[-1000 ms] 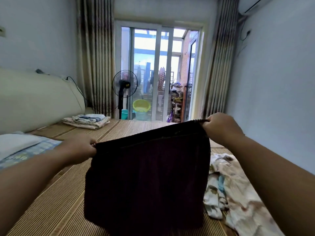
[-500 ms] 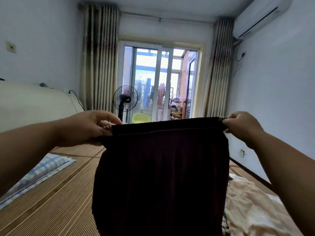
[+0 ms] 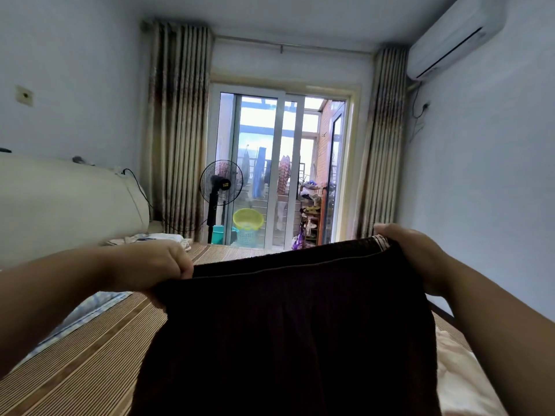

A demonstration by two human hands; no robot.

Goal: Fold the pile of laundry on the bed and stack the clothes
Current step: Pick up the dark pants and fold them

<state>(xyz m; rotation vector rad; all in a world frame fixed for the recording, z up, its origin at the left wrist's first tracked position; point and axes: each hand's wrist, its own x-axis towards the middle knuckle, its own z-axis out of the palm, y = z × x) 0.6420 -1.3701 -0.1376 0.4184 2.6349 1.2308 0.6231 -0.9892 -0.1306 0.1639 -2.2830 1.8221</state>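
Note:
A dark maroon garment [image 3: 288,334] hangs spread out in front of me over the bed. My left hand [image 3: 153,267] grips its top left corner, and my right hand [image 3: 411,256] grips the top right corner at the waistband. The cloth fills the lower middle of the view and hides the bed beneath it. Light-coloured loose laundry [image 3: 462,376] lies on the bed at the lower right, partly behind my right arm. A small stack of folded clothes [image 3: 159,238] sits at the bed's far left end.
The bed carries a striped bamboo mat [image 3: 90,355]. A cream headboard [image 3: 60,205] runs along the left. A standing fan [image 3: 220,187] and a yellow basin [image 3: 247,219] stand by the glass door. The wall is close on the right.
Both hands have lowered and drawn the garment's top edge nearer to me, and the waistband now gapes open. The view has tilted further upward.

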